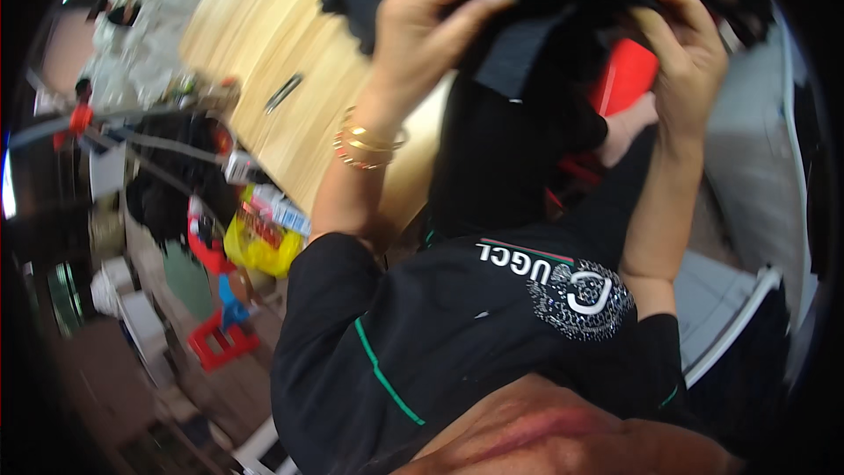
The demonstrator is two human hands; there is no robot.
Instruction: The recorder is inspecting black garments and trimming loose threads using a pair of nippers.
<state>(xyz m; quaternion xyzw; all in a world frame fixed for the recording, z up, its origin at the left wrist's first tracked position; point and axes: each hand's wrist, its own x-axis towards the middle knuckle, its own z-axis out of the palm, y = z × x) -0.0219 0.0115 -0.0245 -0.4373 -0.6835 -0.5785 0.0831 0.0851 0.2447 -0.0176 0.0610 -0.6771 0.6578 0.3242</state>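
Risk, fabric: the black garment (519, 44) hangs in loose folds from two grips only. In the writer's judgement an uneven pull from either hand would slip an edge free, and the cloth would drop onto the person's lap or slide off the table edge.

Risk, surroundings: the wooden table (255, 44) slopes across the view, with a small dark object (283, 92) lying on it near the garment. A swinging fold could sweep that object off. Clutter on the floor at left, including a yellow bag (259, 246) and a red toy piece (220, 343), would take anything that falls.

Position, garment: raised above the table's near edge, in front of the person's chest, stretched between both hands; a red item (629, 75) shows behind it.

Left hand (431, 31): fingers curled over the cloth's upper edge, thumb beneath, pinching it. Gold bangles (369, 145) sit at the wrist.

Right hand (681, 53): fingers closed on the opposite edge, gripping the fabric; fingertip detail is partly hidden by folds.
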